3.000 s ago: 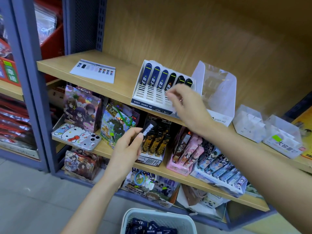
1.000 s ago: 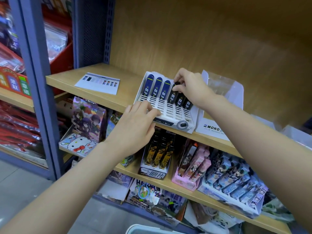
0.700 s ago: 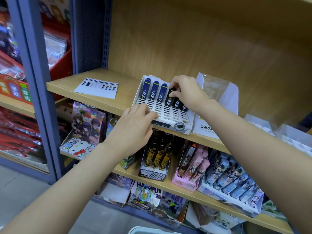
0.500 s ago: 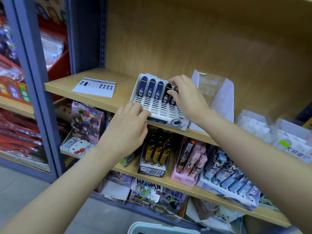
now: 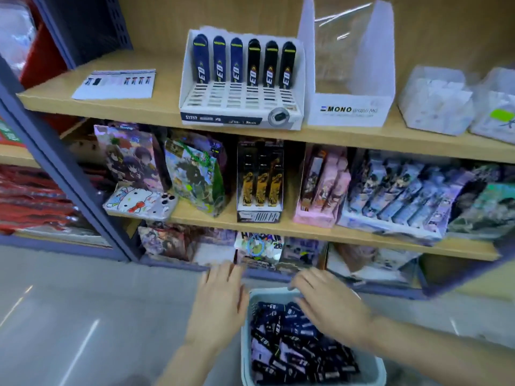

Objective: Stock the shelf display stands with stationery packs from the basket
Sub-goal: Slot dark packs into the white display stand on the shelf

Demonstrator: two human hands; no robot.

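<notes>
Reaching down, I have both hands low over the basket [image 5: 271, 293], which stands on the floor at the near edge of the scene, in front of the bottom shelf. My left hand [image 5: 220, 305] hovers at the basket's left rim with the fingers straight and spread wide, holding nothing. My right hand [image 5: 326, 305] is over the far right part of the basket, fingers stretched out and loosely apart, pointing left across the rim. It grips nothing that I can see, though the blur keeps me from telling whether the fingertips touch the packs below. The basket is heaped with dark blue and black stationery packs [image 5: 292, 346], lying at all angles.

Far above, on the top shelf [image 5: 111, 110], sits the white display stand [image 5: 239, 97]. Its far row holds six upright packs [image 5: 243, 62], three blue on the left and three black on the right, with slotted rows in front of them. Just beside it on the right stands a taller white MONO stand [image 5: 351, 110] with clear film in it. A printed card [image 5: 114, 84] lies flat to the left of the display stand, well apart from it. Clear plastic trays [image 5: 434, 104] sit at the far right. The middle shelf carries a black-and-gold box [image 5: 259, 185] and a pink box [image 5: 320, 190].
</notes>
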